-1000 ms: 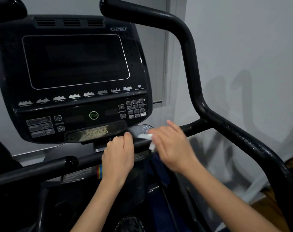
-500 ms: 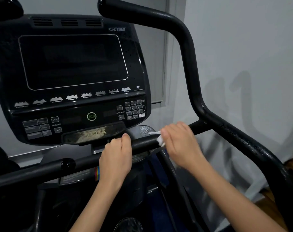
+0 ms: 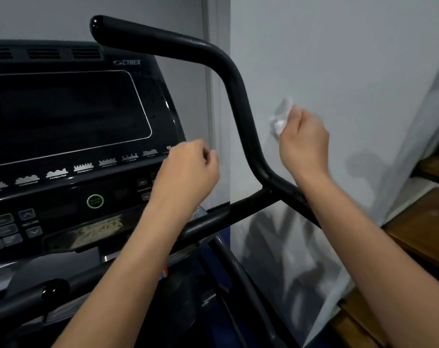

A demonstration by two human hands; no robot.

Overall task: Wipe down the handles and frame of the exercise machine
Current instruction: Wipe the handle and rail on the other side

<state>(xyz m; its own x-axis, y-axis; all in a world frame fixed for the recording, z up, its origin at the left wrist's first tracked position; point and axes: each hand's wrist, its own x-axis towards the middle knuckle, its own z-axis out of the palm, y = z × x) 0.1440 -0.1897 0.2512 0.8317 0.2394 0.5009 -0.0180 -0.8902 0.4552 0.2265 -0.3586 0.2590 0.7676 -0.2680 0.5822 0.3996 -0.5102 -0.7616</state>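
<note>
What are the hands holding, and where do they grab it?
The right hand pinches a crumpled white wipe by its lower end. The left hand holds nothing, fingers loosely curled.

Right hand [image 3: 304,141] pinches white wipe [image 3: 280,121] beside black handle [image 3: 241,101].

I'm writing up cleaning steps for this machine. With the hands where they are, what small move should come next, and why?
Probably bring the right hand leftward until the white wipe it pinches meets the upright handle. The wipe hangs in the air just right of that bar, touching nothing. The left hand, loosely curled and holding nothing, hovers in front of the console.
</note>
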